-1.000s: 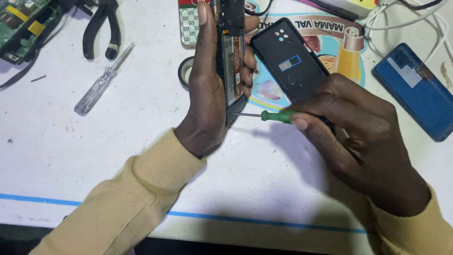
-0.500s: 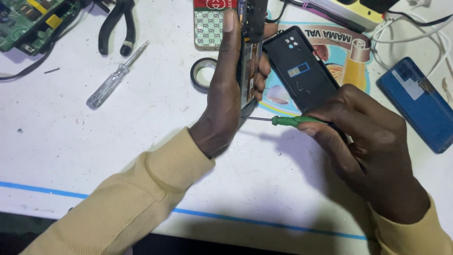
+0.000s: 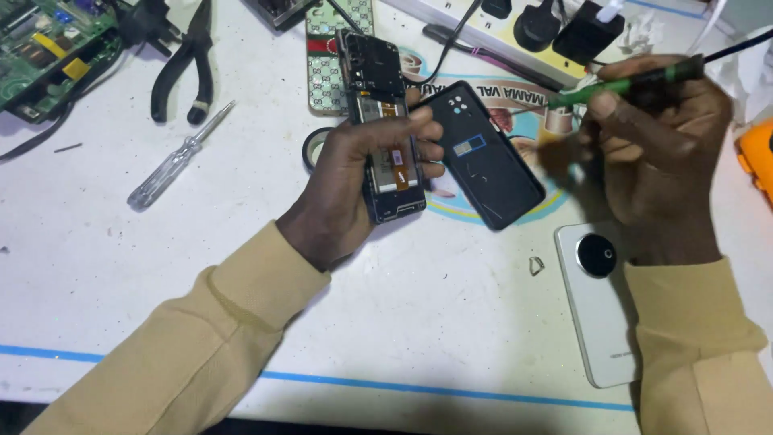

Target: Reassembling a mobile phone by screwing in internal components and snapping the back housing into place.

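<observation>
My left hand [image 3: 354, 177] grips an opened phone [image 3: 381, 121] with its back off, so its battery and inner parts face up. It lies almost flat above the white table [image 3: 145, 266]. The phone's black back cover [image 3: 485, 153] rests on the table just to its right. My right hand [image 3: 656, 153] is raised at the right and holds a green-handled screwdriver [image 3: 636, 79], away from the opened phone. A white phone [image 3: 600, 302] with a round black camera lies face down below my right hand.
A clear-handled screwdriver [image 3: 179, 157] and black pliers [image 3: 187, 64] lie at the upper left beside a green circuit board [image 3: 48, 40]. A patterned phone case [image 3: 326, 56], a roll of black tape [image 3: 312, 149], a power strip [image 3: 523, 28] and an orange object [image 3: 758, 157] surround the work area.
My left hand has turned the opened phone from on edge to nearly flat. My right hand has lifted the green screwdriver away, up and to the right. The view shifted, showing the white phone.
</observation>
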